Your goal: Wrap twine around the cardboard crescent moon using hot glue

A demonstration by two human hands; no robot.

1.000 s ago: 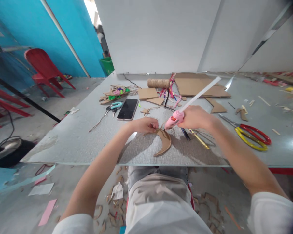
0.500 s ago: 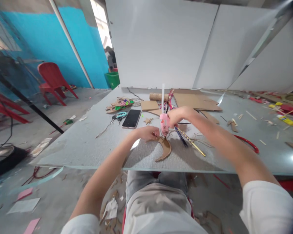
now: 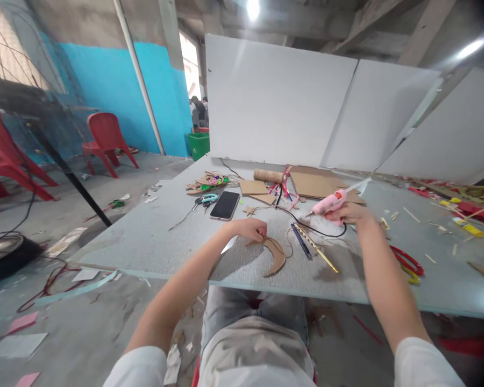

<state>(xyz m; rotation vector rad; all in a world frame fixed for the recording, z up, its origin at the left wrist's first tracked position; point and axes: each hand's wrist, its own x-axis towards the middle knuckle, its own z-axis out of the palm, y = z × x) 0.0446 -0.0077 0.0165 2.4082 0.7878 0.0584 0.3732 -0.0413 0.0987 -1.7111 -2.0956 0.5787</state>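
Observation:
My left hand [image 3: 250, 229] is closed in a pinch on the upper tip of a brown cardboard crescent [image 3: 277, 256] that lies on the grey table [image 3: 153, 236]. My right hand [image 3: 349, 213] is farther back and to the right, wrapped round a pink glue gun [image 3: 327, 203] with a white glue stick poking out of its rear end. The gun is low over the table, nozzle pointing left, with its black cord [image 3: 306, 226] trailing toward the crescent. Thin twine loops around the crescent.
A black phone [image 3: 225, 205], small teal scissors [image 3: 207, 199], a twine spool [image 3: 268, 176], cardboard sheets [image 3: 318, 183] and coloured scraps lie at the back. Pencils [image 3: 312, 244] rest right of the crescent. Red and yellow scissors [image 3: 405, 263] lie at the right. Red chairs [image 3: 105, 140] stand left.
My right hand has carried the glue gun away from the crescent, back and to the right, and lowered it toward the table. The left hand stays pinched on the crescent. The camera has tilted up.

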